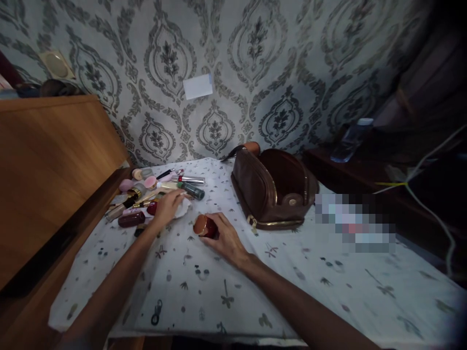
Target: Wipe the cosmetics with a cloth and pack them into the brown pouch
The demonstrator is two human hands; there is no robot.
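Note:
My right hand is closed round a small dark red jar with a coppery top, tilted toward the left just over the cloth. My left hand is at the right edge of a pile of cosmetics, its fingers pinched on a crumpled white tissue. Close beyond those fingers lies a dark green bottle, with a silver tube behind it. A dark red bottle and a pink round item lie among the pile to the left. The left forearm hides part of the pile.
A brown toiletry bag stands unzipped at the back, right of my hands. Patterned white cloth covers the table. A wooden panel rises at left. On a dark surface at right are a clear plastic bottle and a white cable.

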